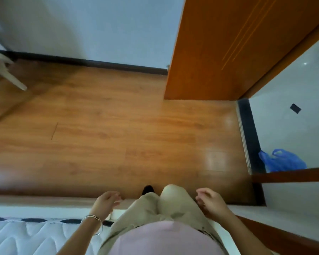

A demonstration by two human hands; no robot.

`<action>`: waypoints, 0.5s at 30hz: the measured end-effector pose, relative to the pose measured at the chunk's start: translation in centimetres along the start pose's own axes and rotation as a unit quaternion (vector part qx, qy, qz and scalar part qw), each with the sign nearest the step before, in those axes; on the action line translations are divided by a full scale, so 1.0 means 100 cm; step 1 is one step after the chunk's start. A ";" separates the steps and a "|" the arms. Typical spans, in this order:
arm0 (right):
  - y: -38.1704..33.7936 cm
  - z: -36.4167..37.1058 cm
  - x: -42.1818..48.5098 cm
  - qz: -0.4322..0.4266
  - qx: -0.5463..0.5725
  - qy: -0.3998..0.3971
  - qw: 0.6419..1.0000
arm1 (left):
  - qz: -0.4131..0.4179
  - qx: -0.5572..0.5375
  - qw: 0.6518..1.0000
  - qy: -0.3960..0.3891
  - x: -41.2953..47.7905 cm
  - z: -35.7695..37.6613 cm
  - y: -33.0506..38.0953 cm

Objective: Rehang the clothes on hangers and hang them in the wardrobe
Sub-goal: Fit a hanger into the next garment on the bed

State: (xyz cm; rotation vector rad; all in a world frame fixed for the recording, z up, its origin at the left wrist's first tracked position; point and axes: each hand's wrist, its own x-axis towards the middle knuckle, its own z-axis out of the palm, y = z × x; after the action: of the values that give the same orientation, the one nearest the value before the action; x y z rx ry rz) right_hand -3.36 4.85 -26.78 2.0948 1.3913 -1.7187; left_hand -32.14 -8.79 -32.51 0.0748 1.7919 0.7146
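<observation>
The view is directed straight down at a wooden floor point(109, 135); both hands are seen low in the frame, one on each side of beige trousers point(155, 205), with a pink top point(164, 236) below them; the left hand point(107, 201) is held over the floor's near edge with its fingers loosely curled and nothing in it, and thin bracelets point(92, 219) are worn on its wrist; the right hand point(210, 202) is likewise loosely curled and nothing is held by it; the two hands are kept well apart and no object is touched by either; a dark shoe tip point(148, 189) is seen just beyond the trouser legs; a white quilted mattress point(26, 236) lies at the lower left, beside the left forearm; a pale wall point(99, 28) with a dark skirting board point(81, 61) is met by the floor at the far side; an orange wooden door panel point(219, 48) stands at the upper right (whether it belongs to the wardrobe cannot be told); past a dark threshold point(247, 135) a pale tiled floor point(293, 116) is seen, with a blue plastic bag point(284, 161) lying on it near the threshold; a blurred white furniture leg point(13, 80) stands at the far left; where the clothes and hangers lie cannot be told from this view
</observation>
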 end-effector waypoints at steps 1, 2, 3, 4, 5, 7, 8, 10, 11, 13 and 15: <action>-0.011 -0.003 0.010 -0.005 -0.021 -0.006 1.000 | -0.003 -0.006 1.000 0.009 0.007 -0.004 0.003; -0.024 -0.006 0.019 -0.008 -0.042 -0.006 0.999 | -0.010 -0.008 1.000 0.008 0.011 -0.006 0.004; -0.035 -0.009 0.030 -0.006 -0.061 -0.004 0.998 | -0.032 -0.013 0.999 0.012 0.018 -0.007 0.004; -0.046 -0.012 0.042 0.000 -0.078 -0.001 0.997 | -0.057 -0.018 0.998 0.016 0.019 -0.009 0.006; -0.056 -0.016 0.053 0.015 -0.101 -0.002 0.995 | -0.089 -0.034 0.995 0.023 0.024 -0.012 0.005; -0.075 -0.021 0.077 0.037 -0.172 -0.017 0.984 | -0.145 -0.067 0.986 0.045 0.034 -0.019 -0.001; -0.087 -0.024 0.089 0.041 -0.197 -0.020 0.979 | -0.171 -0.088 0.980 0.058 0.037 -0.022 0.000; -0.116 -0.030 0.121 0.052 -0.242 -0.042 0.968 | -0.204 -0.121 0.967 0.088 0.047 -0.027 0.009; -0.135 -0.033 0.137 0.046 -0.281 -0.054 0.957 | -0.218 -0.131 0.961 0.111 0.053 -0.029 0.014; -0.184 -0.038 0.167 0.037 -0.301 -0.055 0.951 | -0.235 -0.159 0.946 0.157 0.061 -0.030 0.033; -0.237 -0.038 0.190 0.006 -0.318 -0.058 0.946 | -0.228 -0.194 0.939 0.172 0.066 -0.027 0.058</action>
State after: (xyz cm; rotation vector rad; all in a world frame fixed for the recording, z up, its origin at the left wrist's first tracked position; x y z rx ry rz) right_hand -17.70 31.60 -30.31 1.6119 1.6081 -1.1393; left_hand -38.55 -2.65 -34.75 -0.7489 1.8604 0.7551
